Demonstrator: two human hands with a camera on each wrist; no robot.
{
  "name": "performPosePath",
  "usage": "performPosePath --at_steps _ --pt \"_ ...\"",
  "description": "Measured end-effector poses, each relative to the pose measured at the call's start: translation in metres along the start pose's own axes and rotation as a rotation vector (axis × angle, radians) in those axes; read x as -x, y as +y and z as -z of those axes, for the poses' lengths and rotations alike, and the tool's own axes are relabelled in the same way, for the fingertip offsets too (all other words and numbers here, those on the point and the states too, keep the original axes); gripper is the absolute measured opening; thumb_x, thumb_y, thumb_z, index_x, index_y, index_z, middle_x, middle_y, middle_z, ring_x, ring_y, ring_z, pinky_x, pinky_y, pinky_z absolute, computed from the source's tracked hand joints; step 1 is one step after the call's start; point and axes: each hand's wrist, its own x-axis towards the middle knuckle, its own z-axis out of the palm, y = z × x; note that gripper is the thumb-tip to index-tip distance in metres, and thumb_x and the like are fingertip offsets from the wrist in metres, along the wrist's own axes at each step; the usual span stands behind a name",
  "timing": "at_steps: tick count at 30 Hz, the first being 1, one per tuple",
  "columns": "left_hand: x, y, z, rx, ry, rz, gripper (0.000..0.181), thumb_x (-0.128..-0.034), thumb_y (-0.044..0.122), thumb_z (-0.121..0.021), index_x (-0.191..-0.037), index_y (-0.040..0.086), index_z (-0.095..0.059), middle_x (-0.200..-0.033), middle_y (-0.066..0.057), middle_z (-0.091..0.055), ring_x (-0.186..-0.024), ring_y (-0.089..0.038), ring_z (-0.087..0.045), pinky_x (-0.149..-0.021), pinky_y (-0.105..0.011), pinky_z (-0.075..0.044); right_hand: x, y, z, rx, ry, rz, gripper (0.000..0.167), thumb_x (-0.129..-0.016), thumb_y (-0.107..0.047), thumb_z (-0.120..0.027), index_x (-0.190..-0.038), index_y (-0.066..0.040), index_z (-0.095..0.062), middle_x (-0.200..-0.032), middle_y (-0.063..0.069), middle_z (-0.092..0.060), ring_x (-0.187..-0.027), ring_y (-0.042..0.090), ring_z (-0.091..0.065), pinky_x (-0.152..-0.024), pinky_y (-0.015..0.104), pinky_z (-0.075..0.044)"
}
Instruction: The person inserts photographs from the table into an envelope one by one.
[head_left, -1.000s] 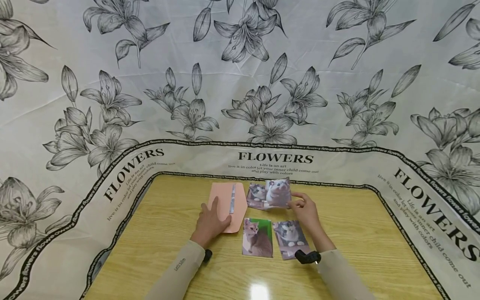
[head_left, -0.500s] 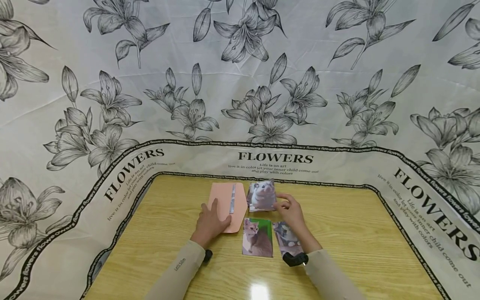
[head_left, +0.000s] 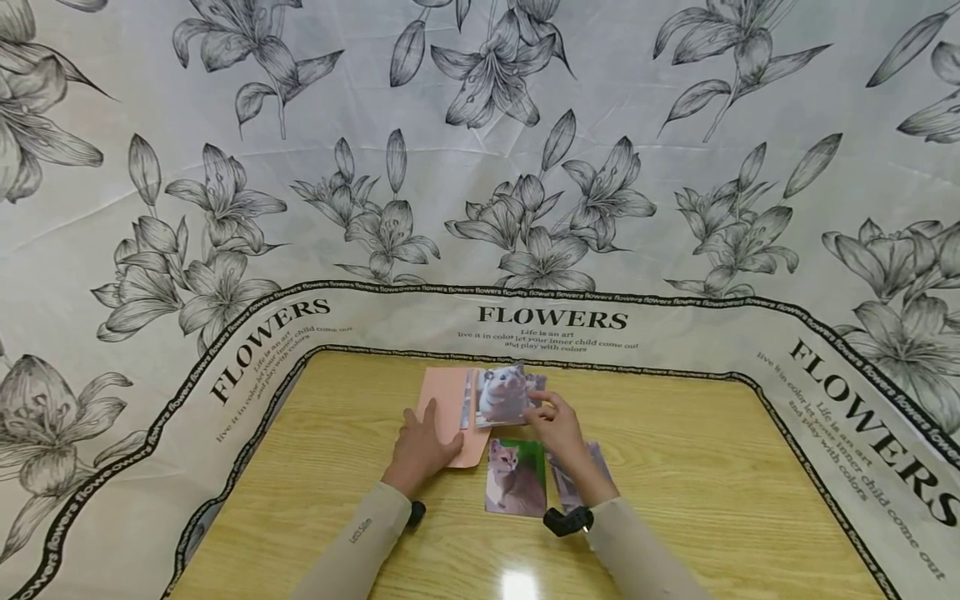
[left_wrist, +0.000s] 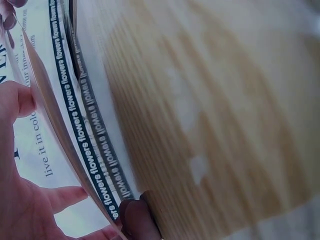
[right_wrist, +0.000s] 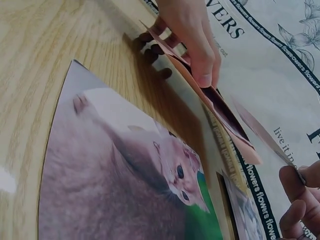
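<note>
A pink envelope [head_left: 437, 392], a strip of picture showing at its opening, is gripped by my left hand [head_left: 423, 450]; the right wrist view has the envelope [right_wrist: 192, 82] between thumb and fingers of the left hand [right_wrist: 190, 30]. My right hand [head_left: 558, 429] pinches the right edge of a white hamster photo [head_left: 501, 398], whose left part overlaps the envelope's flap in the head view. Edge-on, this photo [right_wrist: 262, 131] rises from the right fingers [right_wrist: 292, 200]. The left wrist view shows the envelope [left_wrist: 57, 120] edge-on beside the left fingers [left_wrist: 17, 100].
Nearer on the wooden table [head_left: 315, 500] lies a cat photo with green background [head_left: 516, 483]. Right of it, another photo [head_left: 596, 458] is partly covered by the right forearm. A further photo [head_left: 540, 383] lies behind the hamster photo. Flowered cloth [head_left: 405, 325] borders the table.
My right hand has carried the hamster photo leftward, from above the rear cat photo to over the envelope's flap. My left hand has kept its place on the envelope.
</note>
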Motion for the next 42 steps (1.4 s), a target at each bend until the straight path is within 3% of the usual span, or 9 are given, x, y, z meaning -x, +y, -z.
performPosePath --at_steps 4,11,20,28,38,42 --pt "0.000 0.001 0.000 -0.002 -0.001 -0.003 0.095 -0.0943 0.053 -0.072 -0.167 0.006 -0.034 -0.141 -0.040 -0.038 -0.100 -0.050 -0.061 -0.076 -0.059 -0.057 -0.001 0.001 -0.008 -0.019 0.018 -0.003 0.039 -0.101 -0.008 -0.074 -0.139 -0.003 -0.067 -0.098 0.016 -0.080 -0.098 0.044 -0.070 -0.062 0.027 -0.045" --pt "-0.001 0.000 -0.002 -0.006 0.006 -0.005 0.095 -0.0937 0.054 -0.072 -0.167 0.006 -0.035 -0.140 -0.039 -0.038 -0.100 -0.050 -0.061 -0.077 -0.059 -0.057 -0.003 0.004 -0.016 -0.021 0.019 0.001 0.038 -0.102 -0.010 -0.073 -0.138 -0.002 -0.067 -0.098 0.016 -0.080 -0.093 0.037 -0.070 -0.061 0.027 -0.045" --pt "0.001 0.001 0.000 0.001 -0.001 -0.003 0.095 -0.0935 0.053 -0.072 -0.167 0.006 -0.034 -0.142 -0.040 -0.037 -0.102 -0.051 -0.060 -0.075 -0.059 -0.056 -0.006 0.006 -0.024 -0.015 0.018 0.006 0.035 -0.102 -0.007 -0.072 -0.135 0.002 -0.067 -0.097 0.024 -0.077 -0.092 0.045 -0.068 -0.061 0.028 -0.044" --pt "0.001 0.002 0.000 -0.019 -0.001 -0.004 0.095 -0.0936 0.054 -0.071 -0.167 0.006 -0.034 -0.144 -0.041 -0.036 -0.102 -0.051 -0.061 -0.074 -0.059 -0.057 -0.010 0.005 -0.034 0.002 0.029 0.001 0.034 -0.101 -0.006 -0.073 -0.134 0.002 -0.068 -0.095 0.021 -0.078 -0.091 0.044 -0.070 -0.061 0.029 -0.047" --pt "0.001 0.002 0.001 -0.019 -0.004 0.000 0.095 -0.0941 0.053 -0.072 -0.168 0.006 -0.034 -0.144 -0.041 -0.036 -0.103 -0.052 -0.061 -0.076 -0.060 -0.057 -0.013 0.001 -0.048 -0.017 0.023 -0.021 0.033 -0.101 -0.005 -0.072 -0.132 0.006 -0.066 -0.097 0.021 -0.079 -0.081 0.027 -0.071 -0.059 0.027 -0.045" --pt "0.002 0.002 0.001 -0.017 -0.003 -0.003 0.095 -0.0942 0.053 -0.072 -0.167 0.006 -0.034 -0.142 -0.041 -0.037 -0.101 -0.051 -0.061 -0.075 -0.059 -0.057 -0.013 -0.001 -0.053 -0.001 0.012 -0.011 0.034 -0.102 -0.006 -0.072 -0.133 0.006 -0.066 -0.097 0.020 -0.078 -0.076 0.026 -0.068 -0.055 0.027 -0.044"
